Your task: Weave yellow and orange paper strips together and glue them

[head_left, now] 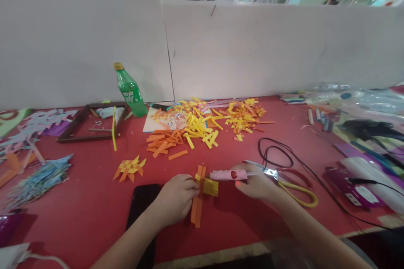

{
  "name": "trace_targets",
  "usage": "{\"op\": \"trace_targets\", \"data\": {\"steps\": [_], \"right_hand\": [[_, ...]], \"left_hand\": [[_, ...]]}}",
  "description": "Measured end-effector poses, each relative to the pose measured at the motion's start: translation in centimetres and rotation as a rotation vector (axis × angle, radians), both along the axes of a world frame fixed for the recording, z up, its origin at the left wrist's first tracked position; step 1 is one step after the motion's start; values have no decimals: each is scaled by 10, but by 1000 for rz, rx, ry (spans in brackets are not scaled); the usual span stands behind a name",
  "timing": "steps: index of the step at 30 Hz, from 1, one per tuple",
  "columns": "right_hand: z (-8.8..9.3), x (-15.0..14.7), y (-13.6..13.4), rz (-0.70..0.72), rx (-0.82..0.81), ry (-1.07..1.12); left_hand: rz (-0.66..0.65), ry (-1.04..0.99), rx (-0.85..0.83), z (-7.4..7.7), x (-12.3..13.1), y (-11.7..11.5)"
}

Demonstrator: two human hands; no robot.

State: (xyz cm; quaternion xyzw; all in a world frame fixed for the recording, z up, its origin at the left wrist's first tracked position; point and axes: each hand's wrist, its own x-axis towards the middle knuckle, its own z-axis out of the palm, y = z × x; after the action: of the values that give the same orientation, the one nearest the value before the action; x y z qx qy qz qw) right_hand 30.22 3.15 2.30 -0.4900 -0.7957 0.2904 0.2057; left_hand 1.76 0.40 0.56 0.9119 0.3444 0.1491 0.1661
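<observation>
My left hand (176, 195) has its fingers bent together at the left edge of a small woven piece, pinching it against the table. Two long orange strips (197, 210) run side by side in that piece, crossed by short yellow strips (211, 187). Closed in my right hand (259, 185) is a pink pen-shaped electric tool (229, 175), with a small red glow near my fingers. Its thin tip points left and reaches the orange strips' upper part. Partly hidden beside my right hand lie scissors with yellow and red handles (301, 195).
Loose orange strips (164, 142) and yellow strips (202, 128) lie heaped ahead. A finished woven piece (129, 169) and a phone (143, 201) are at left. A green bottle (131, 94) stands by a brown frame (90, 138). A black cord (311, 172) loops at right near a purple box (350, 189).
</observation>
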Motion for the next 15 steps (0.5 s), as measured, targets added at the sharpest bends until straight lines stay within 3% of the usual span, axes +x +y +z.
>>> {"op": "trace_targets", "data": {"steps": [6, 15], "right_hand": [[-1, 4, 15, 64, -10, -44], [-17, 4, 8, 111, 3, -4]], "left_hand": [[-1, -31, -15, 0, 0, 2], [10, -34, -23, 1, 1, -2]]}}
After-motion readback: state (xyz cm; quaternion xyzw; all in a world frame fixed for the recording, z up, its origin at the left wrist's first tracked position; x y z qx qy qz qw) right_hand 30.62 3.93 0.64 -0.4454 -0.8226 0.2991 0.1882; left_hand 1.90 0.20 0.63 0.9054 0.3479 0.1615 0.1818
